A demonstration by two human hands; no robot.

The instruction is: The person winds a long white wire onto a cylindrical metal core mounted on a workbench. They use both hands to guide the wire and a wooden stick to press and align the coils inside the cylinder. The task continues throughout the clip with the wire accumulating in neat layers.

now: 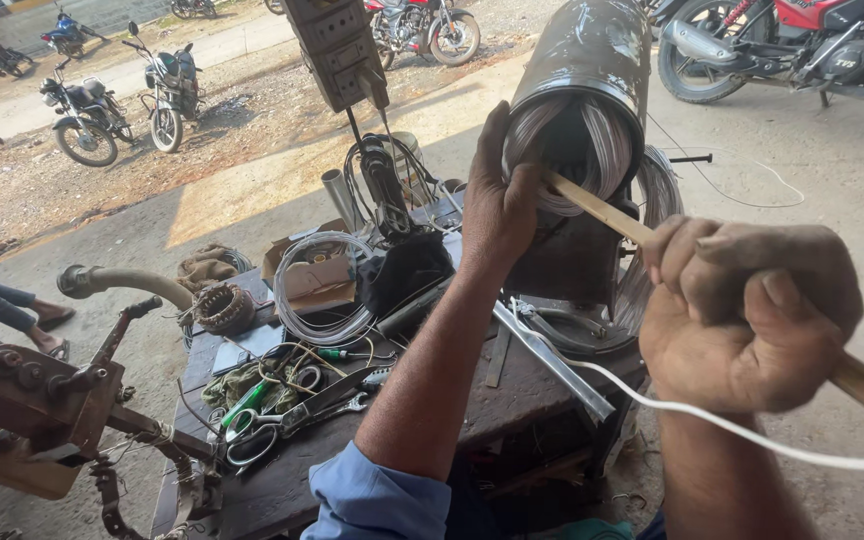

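A dark cylindrical motor body (592, 60) lies on its side on a cluttered wooden workbench (282, 480), its open end showing silvery wire windings (607, 150). My left hand (497, 205) presses against the windings at the rim of the opening. My right hand (747, 315) is closed around a long wooden stick (602, 208), whose tip pokes into the windings. A white cord (712, 420) runs under my right fist.
Scissors (267, 425), a green-handled screwdriver (247, 402), wire coils (327, 290), a small cardboard box and a copper winding (222, 305) litter the bench. A rusty vise-like machine (37, 395) stands at left. Motorcycles (87, 125) are parked beyond; a person's legs (12, 310) show at left.
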